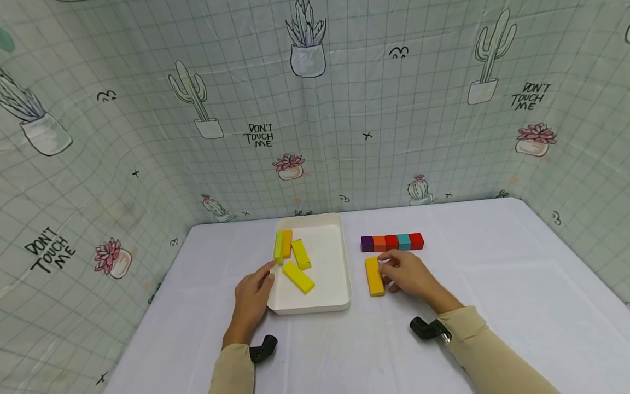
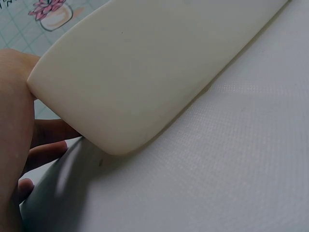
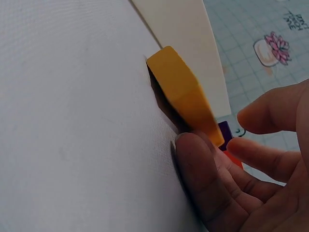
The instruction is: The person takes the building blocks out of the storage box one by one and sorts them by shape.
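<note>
A white tray [image 1: 315, 302] stands on the table, with several yellow blocks [image 1: 298, 278] inside, one of them greener along the left wall. My left hand [image 1: 251, 298] holds the tray's left side near the front, thumb at the rim and other fingers outside and low. Right of the tray lies an orange-yellow block [image 1: 375, 277]. My right hand [image 1: 407, 274] is at its right side; in the right wrist view one fingertip [image 3: 193, 150] touches the block's end while the other fingers [image 3: 265, 116] stand apart from it.
A row of small cubes [image 1: 391, 243], purple, orange, red, teal and red, stands just beyond my right hand. White cloth [image 1: 517, 295] covers the table. A patterned curtain [image 1: 344, 109] hangs behind and at both sides. Each wrist carries a black camera mount [image 1: 427, 328].
</note>
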Action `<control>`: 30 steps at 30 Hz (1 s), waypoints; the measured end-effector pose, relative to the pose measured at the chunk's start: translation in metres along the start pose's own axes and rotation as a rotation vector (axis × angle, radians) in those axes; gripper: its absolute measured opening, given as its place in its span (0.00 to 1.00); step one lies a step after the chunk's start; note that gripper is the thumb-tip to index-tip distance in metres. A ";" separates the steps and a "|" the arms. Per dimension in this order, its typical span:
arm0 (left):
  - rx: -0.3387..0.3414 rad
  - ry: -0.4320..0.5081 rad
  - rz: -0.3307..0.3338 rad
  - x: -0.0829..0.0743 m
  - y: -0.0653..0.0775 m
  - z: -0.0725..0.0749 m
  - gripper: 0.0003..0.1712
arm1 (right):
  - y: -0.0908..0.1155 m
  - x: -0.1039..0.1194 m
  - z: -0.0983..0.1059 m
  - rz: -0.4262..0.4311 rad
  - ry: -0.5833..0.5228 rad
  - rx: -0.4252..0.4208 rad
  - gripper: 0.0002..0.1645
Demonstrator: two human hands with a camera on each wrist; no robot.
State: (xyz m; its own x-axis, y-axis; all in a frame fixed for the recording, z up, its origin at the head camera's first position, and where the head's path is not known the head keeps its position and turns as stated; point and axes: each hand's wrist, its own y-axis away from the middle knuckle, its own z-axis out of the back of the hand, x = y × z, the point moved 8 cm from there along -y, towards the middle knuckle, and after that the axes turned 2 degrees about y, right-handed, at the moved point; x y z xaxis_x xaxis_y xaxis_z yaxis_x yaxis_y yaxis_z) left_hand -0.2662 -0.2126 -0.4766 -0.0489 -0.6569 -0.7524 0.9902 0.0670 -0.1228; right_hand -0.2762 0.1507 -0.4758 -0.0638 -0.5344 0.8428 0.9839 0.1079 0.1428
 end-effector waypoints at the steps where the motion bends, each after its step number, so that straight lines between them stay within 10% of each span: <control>1: -0.002 0.000 0.000 0.000 0.000 0.000 0.23 | 0.000 0.000 0.000 -0.003 -0.003 0.002 0.20; 14: -0.007 -0.006 -0.021 0.000 -0.002 0.000 0.23 | 0.001 0.013 0.010 -0.003 0.026 -0.060 0.18; 30: -0.007 -0.008 -0.020 -0.002 -0.002 0.002 0.23 | -0.034 0.061 -0.031 0.059 -0.258 0.141 0.21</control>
State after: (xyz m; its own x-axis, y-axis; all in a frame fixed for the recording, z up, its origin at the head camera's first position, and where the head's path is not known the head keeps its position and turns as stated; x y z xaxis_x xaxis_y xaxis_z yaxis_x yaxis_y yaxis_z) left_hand -0.2675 -0.2124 -0.4736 -0.0672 -0.6644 -0.7444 0.9881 0.0589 -0.1418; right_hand -0.3082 0.0885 -0.4453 -0.0658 -0.2946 0.9533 0.9554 0.2571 0.1454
